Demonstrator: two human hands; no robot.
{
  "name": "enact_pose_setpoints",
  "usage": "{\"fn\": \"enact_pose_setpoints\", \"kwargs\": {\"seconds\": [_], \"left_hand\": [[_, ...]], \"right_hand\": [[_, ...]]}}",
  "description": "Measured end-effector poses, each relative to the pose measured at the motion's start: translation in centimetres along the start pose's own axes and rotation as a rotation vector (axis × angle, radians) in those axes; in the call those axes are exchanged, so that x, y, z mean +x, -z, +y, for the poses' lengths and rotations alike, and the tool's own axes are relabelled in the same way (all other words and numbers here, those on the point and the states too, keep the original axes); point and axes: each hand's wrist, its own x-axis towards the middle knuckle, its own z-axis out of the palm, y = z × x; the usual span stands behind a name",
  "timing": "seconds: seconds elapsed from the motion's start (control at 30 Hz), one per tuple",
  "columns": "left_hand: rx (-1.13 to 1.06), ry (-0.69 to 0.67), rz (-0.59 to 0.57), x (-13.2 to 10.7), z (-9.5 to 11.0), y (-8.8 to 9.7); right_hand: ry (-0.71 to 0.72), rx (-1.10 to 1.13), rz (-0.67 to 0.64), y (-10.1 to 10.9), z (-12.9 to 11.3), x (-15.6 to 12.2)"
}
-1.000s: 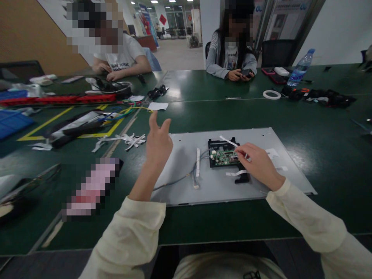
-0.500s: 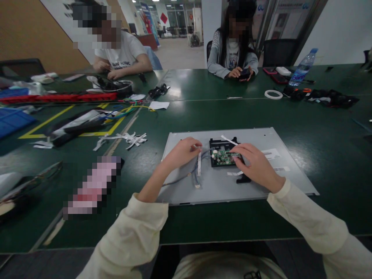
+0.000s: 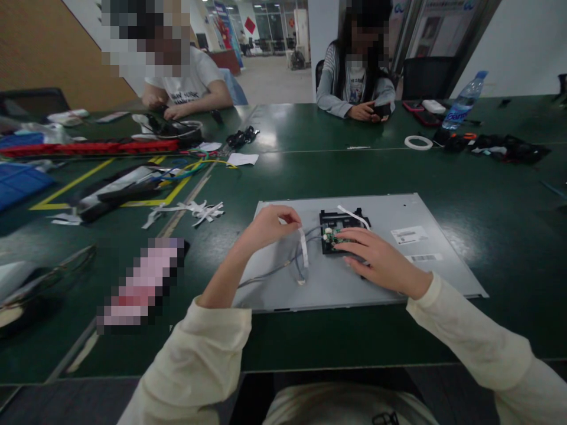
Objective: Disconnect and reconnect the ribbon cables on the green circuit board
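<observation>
Green tabletop [image 3: 310, 345], office floor and glass partitions beyond; two people seated across the table from the grip; left hand [image 3: 277, 226] in a narrow pinch, thumb and finger closed on the far end of a white strip [image 3: 303, 248]; strip hangs from that pinch, long axis running back toward the wearer, near end angled slightly right; narrow, flat, pale, faint marks along it, gently curved at the top

Right hand [image 3: 384, 260] right of the pinch, fingers loosely fanned over a green circuit board [image 3: 328, 236]; contact with it cannot be told; that hand hides most of the board and part of the black bracket [image 3: 323, 245] around it; second strip [image 3: 353, 216] slants across the bracket's far side, right of the pinch

Grey panel [image 3: 274, 298] lies flat beneath both hands, long side across the wearer; cables [image 3: 266, 276] pass close by the held strip, a pale connector [image 3: 301, 282] just short of its near end; printed label [image 3: 407, 235] beyond the right hand's knuckles; heap of white strips [image 3: 204, 212] left of the pinch, off the panel; bottle [image 3: 465, 103] and white ring [image 3: 419, 143] far right, well beyond the grip
</observation>
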Motion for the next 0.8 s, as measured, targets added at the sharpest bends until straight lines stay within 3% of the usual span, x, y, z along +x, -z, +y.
{"fn": "enact_pose_setpoints", "kwargs": {"seconds": [0.17,0.3,0.6,0.8], "left_hand": [[-0.156,0.044,0.060,-0.8,1.2,1.9],[-0.200,0.097,0.081,-1.0,1.6,2.3],[-0.213,0.142,-0.016,-0.3,-0.3,0.5],[-0.103,0.064,-0.049,0.3,-1.5,-0.8]], "right_hand": [[0.004,0.016,0.038,0.1,-0.2,0.1],[0.005,0.021,0.034,0.2,-0.3,0.1],[0.031,-0.004,0.027,0.1,-0.6,0.3],[0.126,-0.069,-0.075,-0.1,-1.5,0.6]]}}
